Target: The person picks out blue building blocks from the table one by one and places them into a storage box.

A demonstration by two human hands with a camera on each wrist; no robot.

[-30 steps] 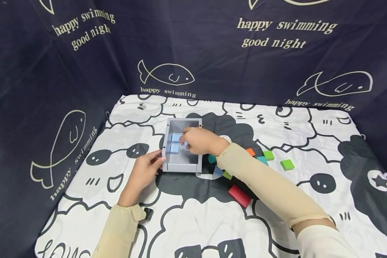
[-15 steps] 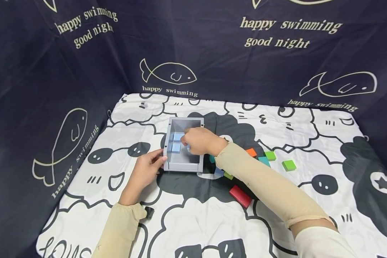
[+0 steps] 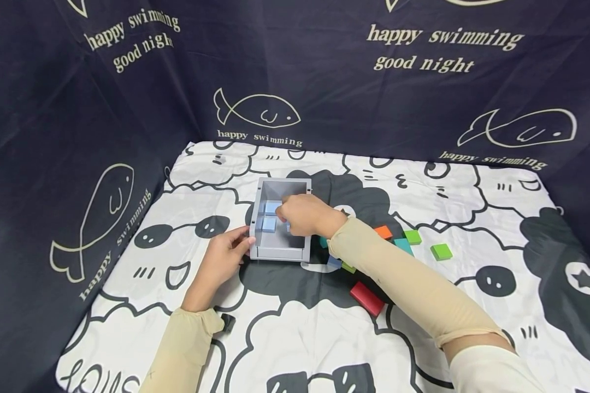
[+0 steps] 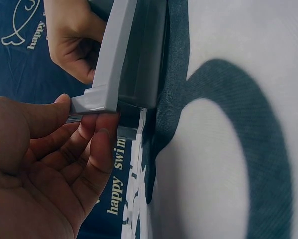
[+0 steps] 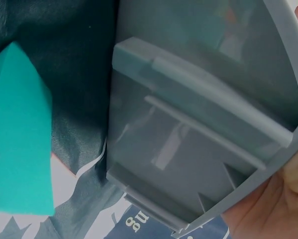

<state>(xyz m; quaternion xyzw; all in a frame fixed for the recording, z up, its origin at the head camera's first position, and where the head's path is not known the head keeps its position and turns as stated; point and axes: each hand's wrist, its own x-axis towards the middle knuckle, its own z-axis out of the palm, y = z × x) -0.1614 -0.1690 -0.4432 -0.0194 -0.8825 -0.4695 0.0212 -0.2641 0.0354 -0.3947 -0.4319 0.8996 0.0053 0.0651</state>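
A grey open box (image 3: pixel 280 254) sits on the patterned cloth. My left hand (image 3: pixel 221 256) pinches its left edge between thumb and fingers; the left wrist view shows the thumb on top and the fingers (image 4: pixel 103 144) beneath. Reaching over the right wall, my right hand (image 3: pixel 302 214) is inside the box with fingers curled down. A light blue block (image 3: pixel 288 225) peeks out beneath it, mostly hidden along with the fingertips. Two more light blue blocks lie flat on the box floor, the farther one (image 3: pixel 272 207) and the nearer one (image 3: pixel 269 224).
Right of the box lie loose blocks: orange (image 3: pixel 382 232), teal (image 3: pixel 404 246), green (image 3: pixel 441 251), olive green (image 3: pixel 348 267), blue (image 3: pixel 334 262). A red block (image 3: pixel 367 298) is nearer the front. Another teal block (image 5: pixel 22 139) stands by the box's outer wall. Dark curtains (image 3: pixel 334 109) border the cloth.
The whole head view has shifted slightly. Both hands stay at the box, with the right hand's fingers making only a slight movement inside it.
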